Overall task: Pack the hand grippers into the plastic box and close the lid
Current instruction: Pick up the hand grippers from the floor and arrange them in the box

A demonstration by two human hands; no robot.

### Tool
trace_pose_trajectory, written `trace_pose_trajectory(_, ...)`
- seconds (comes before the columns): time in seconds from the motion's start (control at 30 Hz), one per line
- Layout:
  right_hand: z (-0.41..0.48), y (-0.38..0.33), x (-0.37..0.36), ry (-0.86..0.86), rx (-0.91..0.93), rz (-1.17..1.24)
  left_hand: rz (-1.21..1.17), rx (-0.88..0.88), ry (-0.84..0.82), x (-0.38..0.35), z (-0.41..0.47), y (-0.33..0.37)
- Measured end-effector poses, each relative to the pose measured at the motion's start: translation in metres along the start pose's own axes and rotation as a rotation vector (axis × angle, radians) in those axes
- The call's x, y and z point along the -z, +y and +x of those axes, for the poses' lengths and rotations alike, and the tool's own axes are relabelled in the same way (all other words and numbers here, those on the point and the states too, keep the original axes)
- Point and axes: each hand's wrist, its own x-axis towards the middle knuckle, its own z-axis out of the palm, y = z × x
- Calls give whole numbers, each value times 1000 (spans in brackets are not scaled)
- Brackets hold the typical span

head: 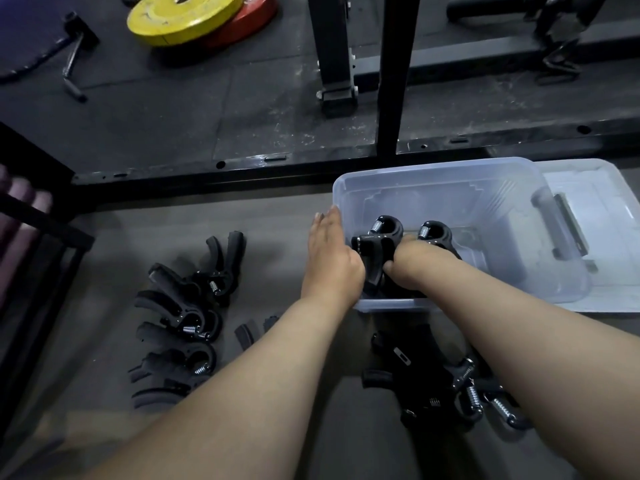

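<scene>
Two hand grippers (381,244) in one plastic box (433,174), my right hand (412,266) clutching them, left hand (332,261) flat-fingered, gym floor (277,223).

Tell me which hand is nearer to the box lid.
Right. The right hand is inside the plastic box, holding a hand gripper, nearer the lid at the box's right. The left hand rests at the box's left wall, farther away.

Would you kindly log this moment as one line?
phase: packing | left hand: open on plastic box rim | right hand: grips hand grippers inside box | lid: off, right of box | floor grippers: unpacked
</scene>
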Motion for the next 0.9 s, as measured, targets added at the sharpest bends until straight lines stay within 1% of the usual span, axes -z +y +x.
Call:
trace_pose_trajectory(0.07, -6, -2, 6, 114, 38, 37, -7, -1, -12, 0, 0, -1)
trace_pose_trajectory(0.1, -10, -5, 10, 192, 91, 85, -15, 6, -18, 1, 1, -1)
trace_pose_trajectory(0.17, -17, -19, 17, 324, 269, 236, -33, 11, -13, 2, 3, -1)
trace_pose_trajectory(0.23, -22, -38, 21, 346, 367, 538, -72, -19, 14, 7, 3, -1)
trace_pose_trajectory(0.27, -21, -47, 21, 334, 389, 644, -109, -27, 40, 11, 3, -2)
trace_pose_trajectory(0.3, -21, -57, 20, 314, 419, 685, -155, -1, 73, 16, 3, -6)
trace_pose_trajectory(0.37, -23, -71, 11, 272, 504, 617, -226, 175, 166, 27, 9, -21)
trace_pose_trajectory(0.43, -24, -79, -7, 268, 565, 503, -189, 434, 228, 41, 19, -47)
trace_pose_trajectory(0.5, -25, -82, -21, 263, 554, 455, -16, 651, 167, 54, 23, -79)
trace_pose_trajectory(0.53, -26, -81, -24, 258, 540, 467, 71, 715, 116, 60, 22, -94)
trace_pose_trajectory(0.6, -25, -77, -26, 242, 548, 522, 169, 780, 44, 67, 18, -120)
trace_pose_trajectory(0.7, -21, -73, -27, 257, 596, 587, 242, 834, -17, 69, 15, -142)
trace_pose_trajectory(0.9, -22, -73, -27, 265, 609, 587, 330, 923, -116, 60, 29, -163)
